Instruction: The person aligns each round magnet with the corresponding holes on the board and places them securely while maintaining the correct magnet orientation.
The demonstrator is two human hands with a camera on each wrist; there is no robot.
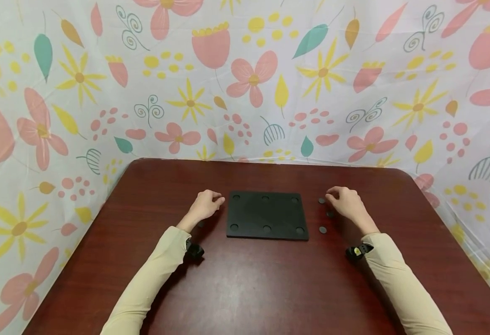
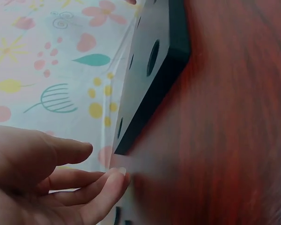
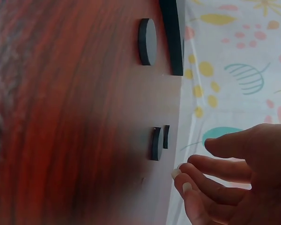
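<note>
A black rectangular board (image 1: 266, 215) with several round recesses lies flat on the table. My left hand (image 1: 205, 204) hovers by its left edge, fingers loosely bent and nothing between them. Below that hand, dark discs (image 2: 117, 215) show at the bottom of the left wrist view, partly cut off. On the board's right, my right hand (image 1: 347, 202) is held over the table, thumb and fingers apart and holding nothing. Three small dark discs lie near it: a far one (image 1: 322, 201), a middle one (image 1: 330, 214) partly under the hand, and a near one (image 1: 322, 230).
The dark red-brown wooden table (image 1: 253, 288) stretches toward me in front of the board. A white cloth with a flower and leaf print (image 1: 253, 116) hangs behind the table and along its sides. A black camera band (image 1: 195, 251) sits on each wrist.
</note>
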